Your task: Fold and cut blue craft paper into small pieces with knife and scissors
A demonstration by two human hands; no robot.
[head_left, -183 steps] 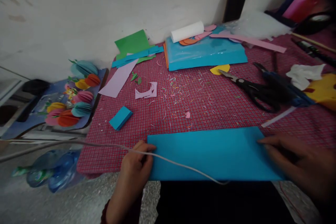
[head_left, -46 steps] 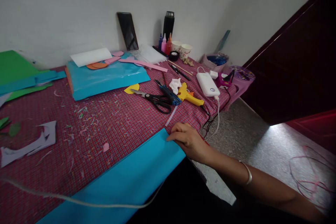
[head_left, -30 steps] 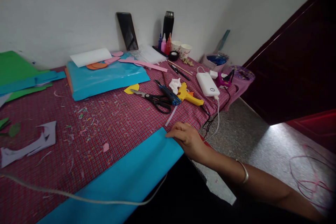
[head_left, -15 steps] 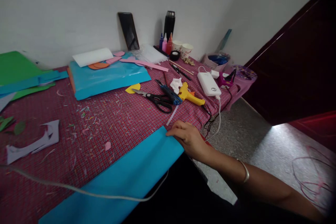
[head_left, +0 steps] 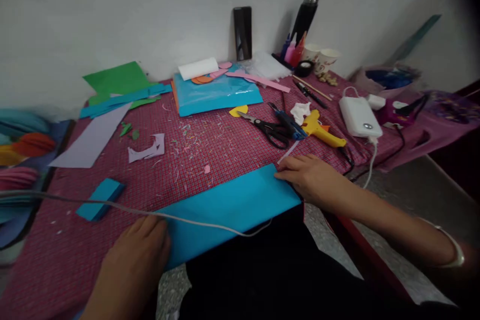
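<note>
A long strip of blue paper point(head_left: 232, 210) lies along the table's front edge, partly overhanging it. My left hand point(head_left: 135, 252) is closed at its left end, fingers bent over the edge. At the opposite end my right hand point(head_left: 309, 177) grips the corner, its fingertips on top and the thumb hidden. A pale cable point(head_left: 195, 221) crosses in front of the strip. Beyond my right hand lie black-handled scissors point(head_left: 268, 131), a blue cutter point(head_left: 288, 122) and a yellow glue gun point(head_left: 322, 130). To the left sits a small folded blue paper block point(head_left: 101, 199).
Paper scraps litter the red checked tablecloth point(head_left: 195, 152). A blue packet point(head_left: 217, 97), green sheet point(head_left: 118, 80) and lilac paper point(head_left: 93, 140) lie farther back. A white power bank point(head_left: 360, 116) is at right; a phone point(head_left: 243, 33) and black flask point(head_left: 304, 20) stand by the wall.
The view has swung left, bringing my left hand, the left end of the blue paper and the folded block into sight. My right hand stays at the paper's right corner.
</note>
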